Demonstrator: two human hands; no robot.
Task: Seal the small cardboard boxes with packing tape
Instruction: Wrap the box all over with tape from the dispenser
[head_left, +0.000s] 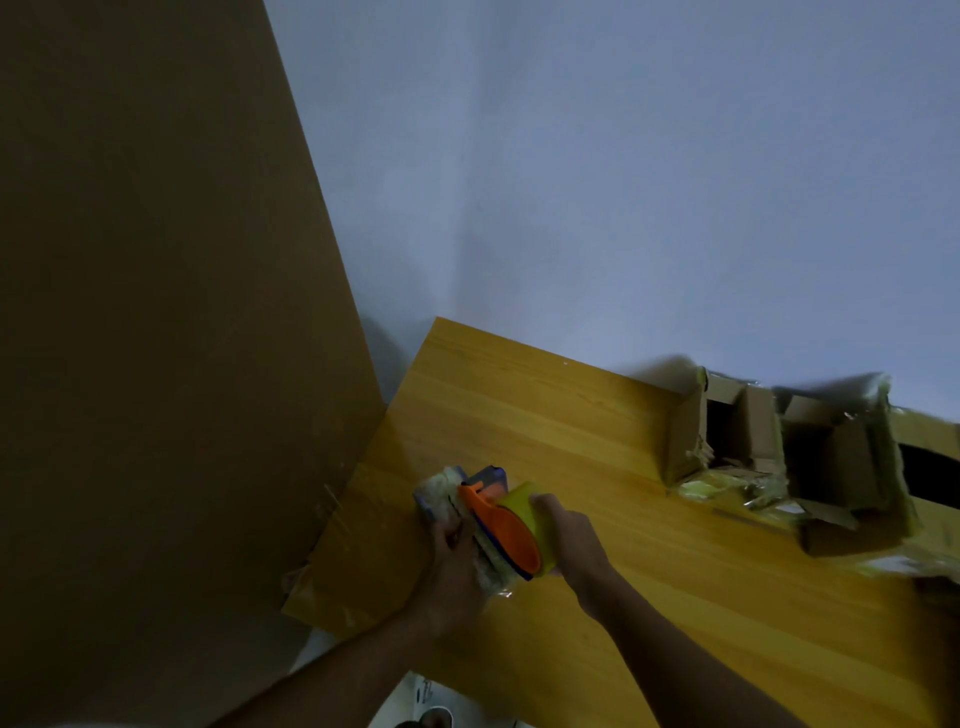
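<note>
My left hand (454, 566) grips the taped small box (457, 512) at the table (649, 519) corner, right hand (569, 540) holding the tape dispenser (511, 527) on top of it.

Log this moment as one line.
left hand holds box | right hand grips tape dispenser on box | table

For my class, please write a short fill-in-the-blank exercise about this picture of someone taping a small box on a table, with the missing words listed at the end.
1. The right hand grips a tape dispenser whose roll of tape is ____ in colour.
2. The left hand holds the small box down on the ____ table.
3. The opened cardboard boxes lie on the person's ____ side of the table.

Missing words: yellow; wooden; right
</note>
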